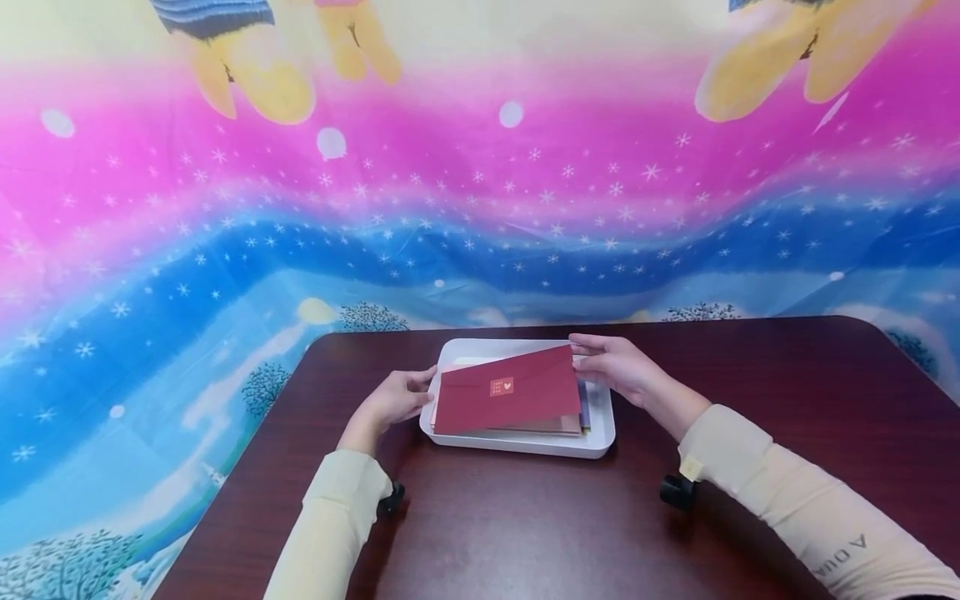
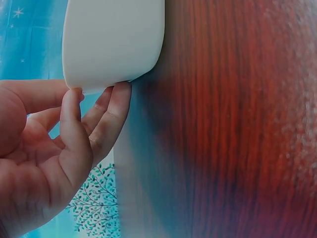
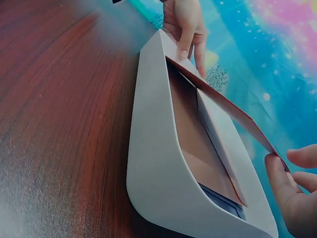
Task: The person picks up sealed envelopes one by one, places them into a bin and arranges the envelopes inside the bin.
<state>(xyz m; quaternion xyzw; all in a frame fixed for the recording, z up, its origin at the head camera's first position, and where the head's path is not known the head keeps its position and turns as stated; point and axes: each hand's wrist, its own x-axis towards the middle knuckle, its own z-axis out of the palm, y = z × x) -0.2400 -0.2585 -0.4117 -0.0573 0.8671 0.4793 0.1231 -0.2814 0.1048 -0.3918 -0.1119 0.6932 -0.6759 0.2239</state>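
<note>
A white tray (image 1: 517, 447) holds a stack of envelopes or cards. The red envelope (image 1: 476, 404) on top bears a small gold heart label and sits askew. My right hand (image 1: 624, 368) pinches its far right corner between thumb and fingers, and that edge is raised in the right wrist view. Under it lie a brownish envelope (image 3: 190, 134) and a dark blue one (image 3: 223, 202). At the tray's left end, my left hand (image 1: 392, 400) holds the wall, fingertips against its outer side in the left wrist view.
The dark wood table (image 1: 495, 525) extends around the tray. Right behind it hangs a colourful snow-patterned cloth (image 1: 480, 208). Black devices sit at both wrists, by the left cuff (image 1: 391, 498) and the right cuff (image 1: 677, 492).
</note>
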